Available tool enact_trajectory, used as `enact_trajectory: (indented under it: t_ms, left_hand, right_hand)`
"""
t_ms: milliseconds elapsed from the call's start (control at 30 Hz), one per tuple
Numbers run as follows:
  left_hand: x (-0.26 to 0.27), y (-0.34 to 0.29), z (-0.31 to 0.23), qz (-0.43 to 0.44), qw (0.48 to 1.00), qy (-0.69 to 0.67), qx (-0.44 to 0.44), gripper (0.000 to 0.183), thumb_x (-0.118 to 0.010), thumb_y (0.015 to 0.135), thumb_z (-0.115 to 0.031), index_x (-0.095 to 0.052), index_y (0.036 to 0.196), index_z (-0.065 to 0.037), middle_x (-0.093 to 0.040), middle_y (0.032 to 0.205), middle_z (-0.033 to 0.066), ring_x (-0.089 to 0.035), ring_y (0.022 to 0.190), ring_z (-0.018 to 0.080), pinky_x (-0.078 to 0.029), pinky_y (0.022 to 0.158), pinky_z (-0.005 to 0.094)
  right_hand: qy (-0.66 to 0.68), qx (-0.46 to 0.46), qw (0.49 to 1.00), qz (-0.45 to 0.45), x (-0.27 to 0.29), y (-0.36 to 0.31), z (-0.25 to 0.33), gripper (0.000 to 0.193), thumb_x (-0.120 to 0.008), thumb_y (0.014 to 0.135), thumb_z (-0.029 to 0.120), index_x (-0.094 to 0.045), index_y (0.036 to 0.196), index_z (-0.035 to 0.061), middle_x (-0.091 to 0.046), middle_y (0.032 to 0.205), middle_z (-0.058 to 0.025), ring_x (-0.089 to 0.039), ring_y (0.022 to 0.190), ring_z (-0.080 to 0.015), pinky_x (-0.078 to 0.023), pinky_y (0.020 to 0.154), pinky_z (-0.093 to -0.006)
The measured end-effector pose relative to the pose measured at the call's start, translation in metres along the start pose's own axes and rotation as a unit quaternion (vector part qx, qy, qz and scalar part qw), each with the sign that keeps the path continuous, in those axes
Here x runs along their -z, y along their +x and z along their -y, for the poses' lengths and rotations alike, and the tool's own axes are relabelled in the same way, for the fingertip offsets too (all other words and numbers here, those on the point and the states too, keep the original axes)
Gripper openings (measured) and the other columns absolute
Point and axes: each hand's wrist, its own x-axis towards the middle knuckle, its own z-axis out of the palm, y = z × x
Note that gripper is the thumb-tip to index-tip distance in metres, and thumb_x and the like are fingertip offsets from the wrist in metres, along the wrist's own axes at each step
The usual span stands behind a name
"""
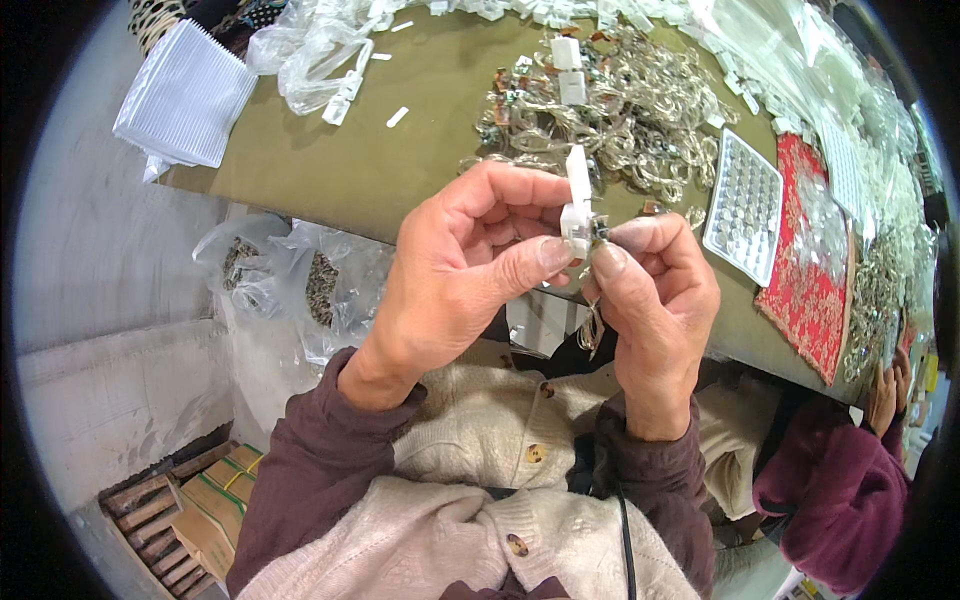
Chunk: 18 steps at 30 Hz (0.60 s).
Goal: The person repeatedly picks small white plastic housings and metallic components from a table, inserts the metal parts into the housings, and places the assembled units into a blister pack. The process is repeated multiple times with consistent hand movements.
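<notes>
Pinched between the thumb and fingers of my left hand [440,265] is a white plastic casing [577,185], its longer part pointing up. My right hand [662,300] grips a small circuit board [599,228] with thumb and forefinger, right against the casing's lower end. Whether the board sits inside the casing I cannot tell. Thin clear-coated wire [591,330] hangs below my right fingers. Just beyond my hands lies a heap of coiled wires [650,120] with small boards among them. Two white casings [568,70] rest on that heap.
A white tray of small round parts [745,205] lies to the right, beside a red patterned cloth [808,270]. A stack of white ribbed trays [190,95] stands at the table's left corner. Plastic bags [310,275] hang below the edge. A co-worker's purple sleeve [835,490] is at right.
</notes>
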Motion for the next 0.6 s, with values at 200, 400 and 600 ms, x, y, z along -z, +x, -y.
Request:
enact_trajectory:
  t_ms: [200, 400, 600]
  left_hand:
    - [0.000, -0.003, 0.009, 0.007, 1.000, 0.014, -0.017, 0.030, -0.066, 0.094, -0.002, -0.054, 0.120, 0.004, -0.064, 0.110, 0.0102, -0.064, 0.099, 0.0158, -0.057, 0.084, 0.0301]
    - [-0.007, -0.006, 0.018, -0.024, 0.997, 0.012, -0.071, 0.025, -0.065, 0.095, -0.003, -0.053, 0.116, 0.003, -0.065, 0.108, 0.0098, -0.065, 0.096, 0.0141, -0.056, 0.082, 0.0286]
    - [-0.018, -0.013, 0.017, -0.095, 0.985, 0.132, -0.061, 0.026, -0.066, 0.096, -0.011, -0.054, 0.114, 0.004, -0.068, 0.102, 0.0090, -0.064, 0.092, 0.0104, -0.053, 0.079, 0.0250]
  right_hand:
    - [-0.027, -0.059, 0.998, 0.005, 0.005, 0.000, 0.001, 0.016, -0.067, 0.092, 0.005, -0.057, 0.102, -0.0037, -0.067, 0.094, -0.0077, -0.063, 0.080, -0.0098, -0.051, 0.071, -0.0231]
    - [-0.067, 0.001, 0.998, -0.002, -0.005, -0.006, 0.004, 0.021, -0.064, 0.093, 0.002, -0.059, 0.112, -0.0045, -0.067, 0.091, -0.0039, -0.062, 0.075, -0.0065, -0.050, 0.066, -0.0211]
    - [-0.245, 0.091, 0.965, -0.015, -0.002, -0.004, -0.015, 0.027, -0.068, 0.086, -0.002, -0.059, 0.112, -0.0002, -0.068, 0.081, -0.0006, -0.047, 0.056, 0.0009, -0.037, 0.049, -0.0184]
